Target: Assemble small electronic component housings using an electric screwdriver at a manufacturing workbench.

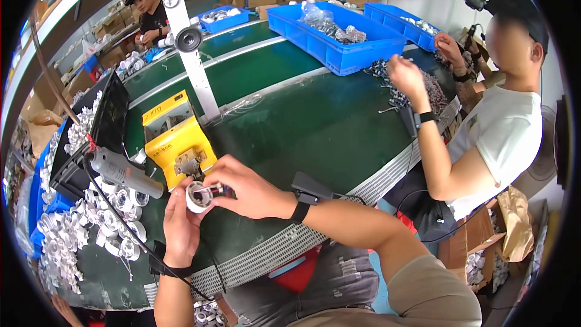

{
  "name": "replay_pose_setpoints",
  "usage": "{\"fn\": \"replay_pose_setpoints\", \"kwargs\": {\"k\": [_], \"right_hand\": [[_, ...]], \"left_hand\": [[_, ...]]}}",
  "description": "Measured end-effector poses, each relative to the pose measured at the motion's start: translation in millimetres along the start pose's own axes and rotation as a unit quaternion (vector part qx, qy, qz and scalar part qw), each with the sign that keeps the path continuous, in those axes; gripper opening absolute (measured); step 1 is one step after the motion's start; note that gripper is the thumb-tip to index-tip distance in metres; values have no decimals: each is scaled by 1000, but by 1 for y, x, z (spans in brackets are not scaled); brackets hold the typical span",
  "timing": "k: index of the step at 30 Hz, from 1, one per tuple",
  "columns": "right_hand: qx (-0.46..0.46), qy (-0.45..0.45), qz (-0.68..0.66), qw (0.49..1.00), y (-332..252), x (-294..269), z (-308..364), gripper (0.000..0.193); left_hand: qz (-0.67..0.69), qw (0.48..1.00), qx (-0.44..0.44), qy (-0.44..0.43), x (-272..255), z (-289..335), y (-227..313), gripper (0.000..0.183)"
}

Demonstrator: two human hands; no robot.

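Just in front of the yellow machine, my left hand (180, 225) is closed around a white round ring-shaped housing (195, 204) and tilts its hollow side up. My right hand (251, 191) comes in from the right with its fingers pinched at the housing's edge. Between those fingers shows a small dark part (226, 191), reaching to the opening; its kind is too small to make out. The yellow machine (181, 136) has a metal fixture on its near side. A grey cylindrical power screwdriver (125, 172) lies slanted to the left of my hands.
White ring housings (121, 221) and small white parts (63, 239) are heaped at left by a black crate (109, 115). A white post (192, 63) rises from the green bench (290, 130). Blue bins (339, 54) stand behind. A co-worker (502, 115) sits at right; another person (151, 18) works far left.
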State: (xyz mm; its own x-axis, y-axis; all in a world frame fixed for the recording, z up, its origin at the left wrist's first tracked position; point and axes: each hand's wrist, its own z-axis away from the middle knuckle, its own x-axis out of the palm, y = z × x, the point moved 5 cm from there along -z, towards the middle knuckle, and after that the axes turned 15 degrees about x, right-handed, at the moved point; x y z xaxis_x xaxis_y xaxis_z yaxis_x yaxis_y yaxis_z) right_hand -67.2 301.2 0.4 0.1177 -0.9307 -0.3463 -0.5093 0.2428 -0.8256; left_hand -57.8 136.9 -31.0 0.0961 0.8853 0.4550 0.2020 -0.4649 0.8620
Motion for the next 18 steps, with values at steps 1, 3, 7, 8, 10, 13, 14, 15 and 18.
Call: {"fn": "replay_pose_setpoints", "kwargs": {"k": [1,3,7,8,10,13,14,15,18], "right_hand": [[-16,1,33,999,-1,-1,0,22],[-6,-6,26,1000,-5,-6,-1,21],[89,-73,-110,987,-9,-3,3,18],[112,-90,-154,978,-7,2,5,18],[139,-130,-179,965,-3,13,4,17],[46,-111,-244,962,-12,18,3,19],[47,-110,-272,955,-8,17,1,21],[86,-110,-243,960,-7,11,1,20],[193,-67,-257,945,10,7,4,18]], "left_hand": [[-4,1000,8,-1,0,0,3,34],[0,1000,30,-9,4,0,4,34],[33,997,41,-63,12,6,8,36],[56,994,33,-86,16,9,9,37],[67,992,27,-99,12,12,9,40],[89,985,35,-140,12,15,13,44],[90,986,25,-140,9,13,10,44],[80,986,30,-143,15,9,6,46],[109,982,-6,-152,21,6,-3,45]]}}
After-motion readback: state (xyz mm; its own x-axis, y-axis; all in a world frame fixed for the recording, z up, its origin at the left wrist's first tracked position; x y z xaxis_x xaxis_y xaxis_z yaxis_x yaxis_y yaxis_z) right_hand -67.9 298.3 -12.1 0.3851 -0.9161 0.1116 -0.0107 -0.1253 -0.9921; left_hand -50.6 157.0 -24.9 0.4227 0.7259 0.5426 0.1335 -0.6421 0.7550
